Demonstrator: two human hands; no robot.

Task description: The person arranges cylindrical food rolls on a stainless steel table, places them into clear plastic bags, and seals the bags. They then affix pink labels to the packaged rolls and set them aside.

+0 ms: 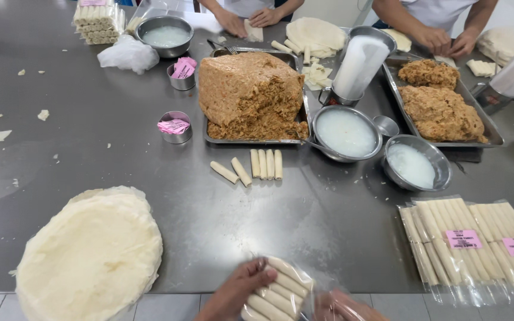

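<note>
At the table's near edge my left hand (pixel 233 292) grips a bundle of pale spring rolls (pixel 276 291), several lying side by side. My right hand (pixel 343 307) is seen through a clear plastic bag (pixel 322 294) that wraps the end of the bundle, and it holds that bag. More loose rolls (pixel 251 166) lie in a row on the steel table (pixel 120 119) further out. A tall stack of round wrappers (pixel 90 255) sits at my left. Sealed packs of rolls with pink labels (pixel 477 246) lie at my right.
A tray with a big block of brown filling (pixel 251 95) stands mid-table, a second tray of filling (pixel 441 104) to the right. Bowls of white paste (pixel 346 132) (pixel 414 163) (pixel 165 35) and small tins with pink labels (pixel 175 126) stand about. Two other people's hands (pixel 248 21) (pixel 447 41) work at the far edge.
</note>
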